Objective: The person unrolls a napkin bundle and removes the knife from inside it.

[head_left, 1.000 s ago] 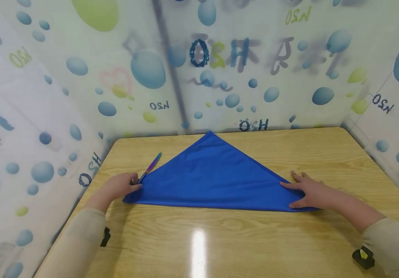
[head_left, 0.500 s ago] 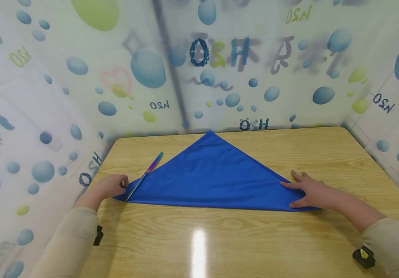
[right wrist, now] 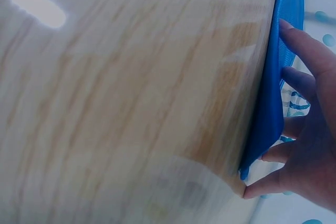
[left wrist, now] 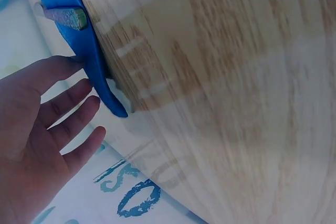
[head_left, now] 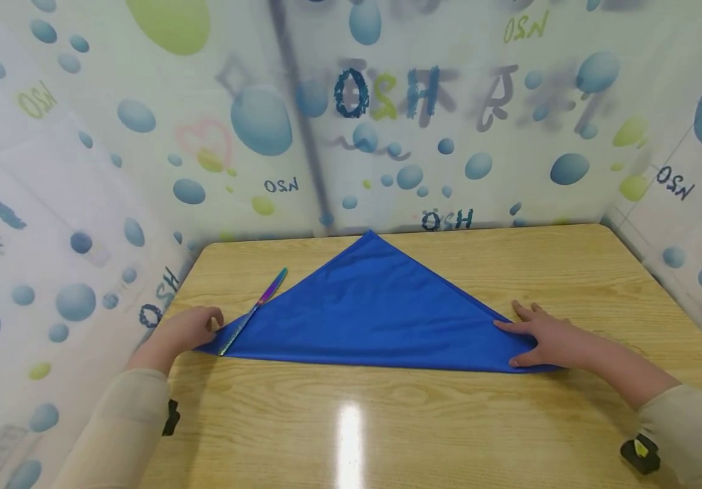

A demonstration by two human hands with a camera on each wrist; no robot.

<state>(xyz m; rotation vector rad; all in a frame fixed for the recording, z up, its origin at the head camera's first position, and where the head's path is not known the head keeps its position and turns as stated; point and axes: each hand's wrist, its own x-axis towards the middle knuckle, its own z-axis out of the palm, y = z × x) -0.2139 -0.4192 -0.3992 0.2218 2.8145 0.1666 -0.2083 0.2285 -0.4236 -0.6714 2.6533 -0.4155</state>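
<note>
A blue cloth (head_left: 363,305), folded into a triangle, lies on the table with its peak at the far edge. Across its left part rests an iridescent table knife (head_left: 253,312), blade pointing away; its speckled handle end (left wrist: 76,18) also shows in the left wrist view. My left hand (head_left: 188,331) is at the cloth's left corner, loosely bent, with the thumb and fingertips touching the fabric edge. Over the right corner, my right hand (head_left: 555,339) rests with spread fingers on the cloth. That corner's blue fold (right wrist: 270,108) appears beside the fingers in the right wrist view.
The wooden table (head_left: 424,428) carries a bright light reflection near its front. Printed wall sheeting (head_left: 448,122) with droplets and lettering stands behind it and on both sides.
My left hand has moved left off the knife handle, leaving the knife lying on the cloth. The cloth's left corner now extends further left. My right hand has stayed in place.
</note>
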